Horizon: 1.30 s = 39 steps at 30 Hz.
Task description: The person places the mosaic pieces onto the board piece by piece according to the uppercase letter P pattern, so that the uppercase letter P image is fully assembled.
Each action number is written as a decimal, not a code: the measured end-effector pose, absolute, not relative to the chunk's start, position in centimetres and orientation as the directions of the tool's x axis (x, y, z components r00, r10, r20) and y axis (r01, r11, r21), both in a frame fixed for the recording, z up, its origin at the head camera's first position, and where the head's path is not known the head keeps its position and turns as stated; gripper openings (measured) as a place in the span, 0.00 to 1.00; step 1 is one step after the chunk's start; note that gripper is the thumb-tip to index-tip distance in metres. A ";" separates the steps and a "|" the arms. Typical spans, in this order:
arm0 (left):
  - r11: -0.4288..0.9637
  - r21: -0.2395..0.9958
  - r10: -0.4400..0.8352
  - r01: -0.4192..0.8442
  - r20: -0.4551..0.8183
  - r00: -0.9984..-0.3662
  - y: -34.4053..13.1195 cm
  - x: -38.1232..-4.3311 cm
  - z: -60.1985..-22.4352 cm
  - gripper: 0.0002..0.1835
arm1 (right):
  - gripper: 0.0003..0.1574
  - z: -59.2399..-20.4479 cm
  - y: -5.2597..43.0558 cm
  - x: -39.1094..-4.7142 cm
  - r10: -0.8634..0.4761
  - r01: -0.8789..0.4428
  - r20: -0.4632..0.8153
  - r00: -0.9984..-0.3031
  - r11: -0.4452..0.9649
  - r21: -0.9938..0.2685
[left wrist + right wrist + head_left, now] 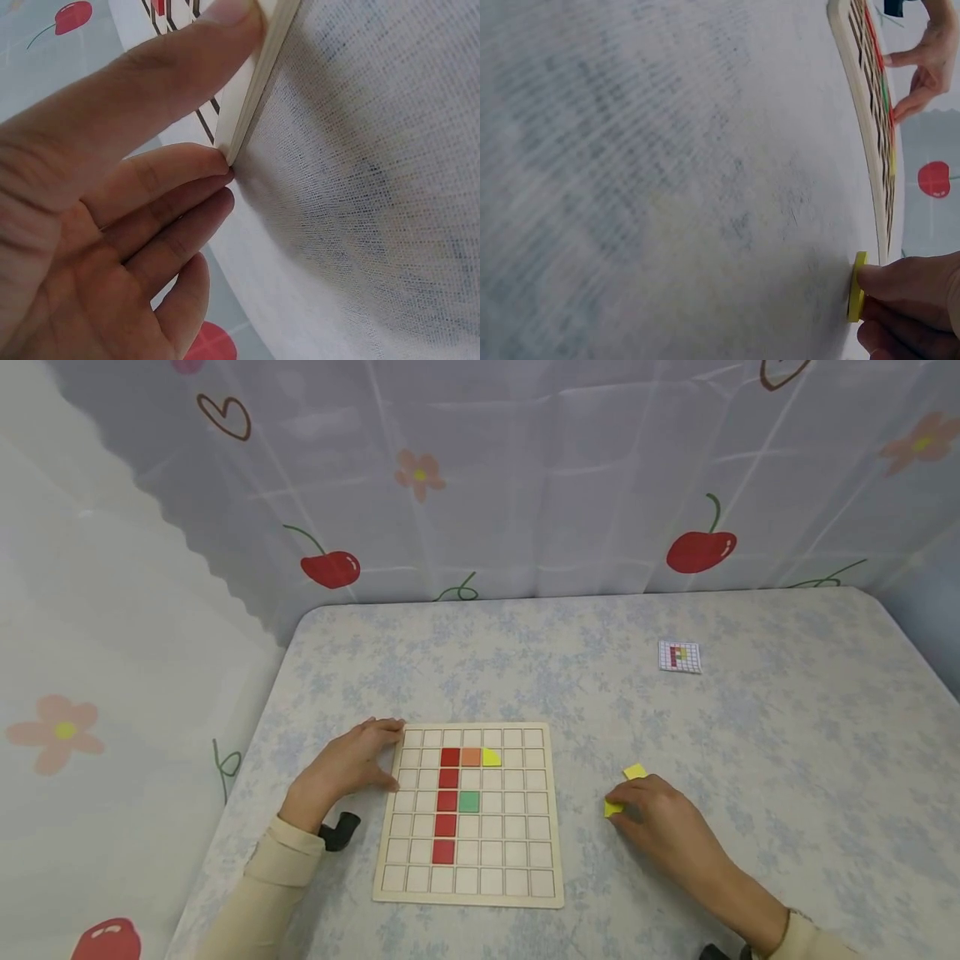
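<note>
In the head view a wooden grid board (510, 853) lies flat on the table. Several red square tiles (447, 802) form a column on it, with an orange tile (471, 757) and a yellow round-edged tile (491, 757) beside the top one and a green tile (468, 802) lower down. My left hand (348, 768) rests its thumb and fingertips against the board's left edge near the far corner. To the right of the board, my right hand (667, 827) pinches a yellow tile (858, 289) between thumb and fingers, at the tabletop. Another yellow tile (634, 772) lies just beyond that hand.
A small card (680, 657) printed with a coloured grid pattern lies at the back right of the table (787, 735). Hanging cloth (525, 510) with cherries and flowers stands behind the table's far edge and along its left side.
</note>
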<state>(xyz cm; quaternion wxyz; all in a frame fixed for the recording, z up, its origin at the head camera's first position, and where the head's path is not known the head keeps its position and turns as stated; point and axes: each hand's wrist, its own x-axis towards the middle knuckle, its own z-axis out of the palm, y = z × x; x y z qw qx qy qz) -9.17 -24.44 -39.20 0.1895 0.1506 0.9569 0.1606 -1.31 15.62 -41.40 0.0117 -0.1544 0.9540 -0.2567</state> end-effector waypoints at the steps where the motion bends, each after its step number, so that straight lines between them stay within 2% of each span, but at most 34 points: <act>1: 0.903 0.364 0.350 0.229 -0.315 -0.882 -24.5 -9.2 -39.2 0.41 | 0.14 -41.4 15.4 -1.4 -0.313 -0.302 0.061 -0.948 0.823 -0.481; 12: 0.906 0.357 0.347 0.229 -0.313 -0.884 -24.5 -9.3 -39.3 0.41 | 0.14 -41.4 14.8 -2.1 -0.397 -0.389 0.070 -0.915 0.822 -0.416; 18: 0.902 0.365 0.352 0.232 -0.311 -0.883 -24.5 -9.3 -39.2 0.41 | 0.15 -41.7 14.9 -2.5 -0.492 -0.517 0.169 -0.854 0.766 -0.381; 23: 0.902 0.367 0.351 0.228 -0.312 -0.883 -24.5 -9.2 -39.2 0.41 | 0.14 -41.8 14.3 -2.8 -0.552 -0.598 0.239 -0.799 0.686 -0.416; 32: 0.908 0.370 0.326 0.197 -0.328 -0.887 -24.4 -9.1 -39.2 0.41 | 0.11 -41.8 10.1 -3.7 -0.650 -0.648 0.197 -0.734 0.584 -0.489; 39: 0.905 0.374 0.332 0.205 -0.317 -0.888 -24.5 -9.0 -39.1 0.41 | 0.08 -42.0 6.3 -4.7 -0.712 -0.692 0.195 -0.675 0.520 -0.501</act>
